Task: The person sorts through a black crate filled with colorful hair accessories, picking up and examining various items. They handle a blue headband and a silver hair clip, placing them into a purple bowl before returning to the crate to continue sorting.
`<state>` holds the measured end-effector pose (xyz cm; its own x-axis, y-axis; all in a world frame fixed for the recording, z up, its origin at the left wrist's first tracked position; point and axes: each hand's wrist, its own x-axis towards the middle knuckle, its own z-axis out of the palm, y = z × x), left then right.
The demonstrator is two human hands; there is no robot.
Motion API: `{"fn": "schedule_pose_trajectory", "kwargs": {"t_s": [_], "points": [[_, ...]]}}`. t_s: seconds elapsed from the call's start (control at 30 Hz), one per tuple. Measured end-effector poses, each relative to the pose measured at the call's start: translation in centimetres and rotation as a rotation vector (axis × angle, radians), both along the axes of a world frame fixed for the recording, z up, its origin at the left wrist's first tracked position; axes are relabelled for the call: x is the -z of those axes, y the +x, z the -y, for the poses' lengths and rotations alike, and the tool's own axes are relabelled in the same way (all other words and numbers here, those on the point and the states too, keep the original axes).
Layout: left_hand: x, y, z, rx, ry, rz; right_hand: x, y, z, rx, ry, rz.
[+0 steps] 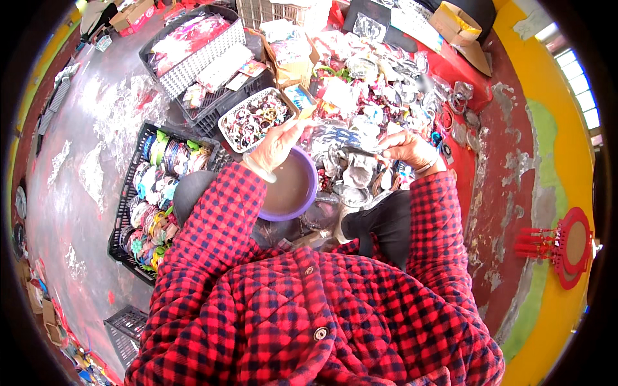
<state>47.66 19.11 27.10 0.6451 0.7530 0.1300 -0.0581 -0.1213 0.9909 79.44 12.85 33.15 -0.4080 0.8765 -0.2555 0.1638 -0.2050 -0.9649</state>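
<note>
apparently, the blue patterned packet (338, 137) is between the left hand (273, 153) and the right hand (412, 152), over the heap of wrapped goods (380, 93), perhaps so that it is spread and easy to see. the right hand's fingers bend inward near its end, but i cannot tell if either grip is clamped on it. the purple basin (313, 190) stands below the left hand, maybe for easy reach.

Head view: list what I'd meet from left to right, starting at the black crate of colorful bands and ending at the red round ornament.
Black crate, purple basin, blue patterned item, right hand, red round ornament.
</note>
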Motion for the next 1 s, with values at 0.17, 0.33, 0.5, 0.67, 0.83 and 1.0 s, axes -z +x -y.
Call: {"fn": "schedule_pose_trajectory", "kwargs": {"t_s": [0.17, 0.33, 0.5, 0.67, 0.83, 1.0], "points": [[-1.7, -0.4, 1.0, 0.121, -0.1, 0.074, 3.3, -2.4, -0.8, -0.034, -0.001, -0.467], [-0.8, -1.5, 0.7, 0.342, -0.525, 0.193, 5.2, -2.9, -2.6, 0.039, -0.033, -0.516], [0.0, -1.5, 0.5, 0.179, -0.621, 0.404, 5.3, -3.7, -3.4, 0.075, -0.079, -0.519], [-0.3, -1.3, 0.3, 0.113, -0.548, 0.521, 3.3, -5.0, -3.1, 0.206, -0.046, -0.511], [0.2, -1.5, -1.0, 0.103, -0.464, 0.682, 3.7, -2.9, -3.7, 0.405, 0.042, -0.597], [0.4, -1.4, -1.0, -0.179, -0.57, 0.564, 2.2, 2.8, -4.0, 0.674, 0.179, -0.534]]}}
